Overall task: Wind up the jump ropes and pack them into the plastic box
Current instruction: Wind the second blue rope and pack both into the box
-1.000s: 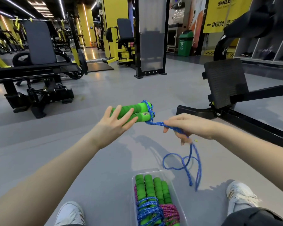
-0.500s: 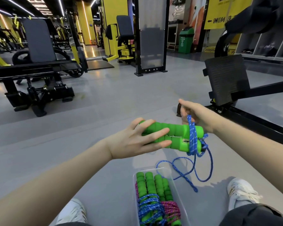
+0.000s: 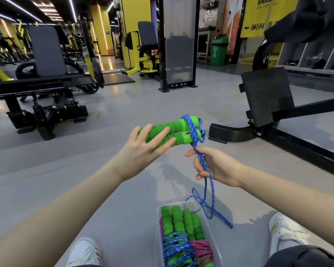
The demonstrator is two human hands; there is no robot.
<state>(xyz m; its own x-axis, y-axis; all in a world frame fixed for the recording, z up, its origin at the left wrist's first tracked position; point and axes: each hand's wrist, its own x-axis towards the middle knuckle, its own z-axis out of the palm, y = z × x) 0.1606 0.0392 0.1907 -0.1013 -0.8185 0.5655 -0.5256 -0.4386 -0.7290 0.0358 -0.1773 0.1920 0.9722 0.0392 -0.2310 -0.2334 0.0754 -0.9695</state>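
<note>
Left hand [image 3: 143,149], fingers spread, grips paired handles [image 3: 174,132] lying left-right; right hand [image 3: 217,167] pinches rope [image 3: 210,189] just below their wound right end.

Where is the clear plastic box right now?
In the head view, the plastic box sits on the floor at bottom centre, between the left shoe and right shoe, beside the dangling blue rope.

Floor [image 3: 123,218] lies open left of the plastic box [image 3: 208,226]; loose rope [image 3: 212,193] seemingly crosses its corner.
</note>
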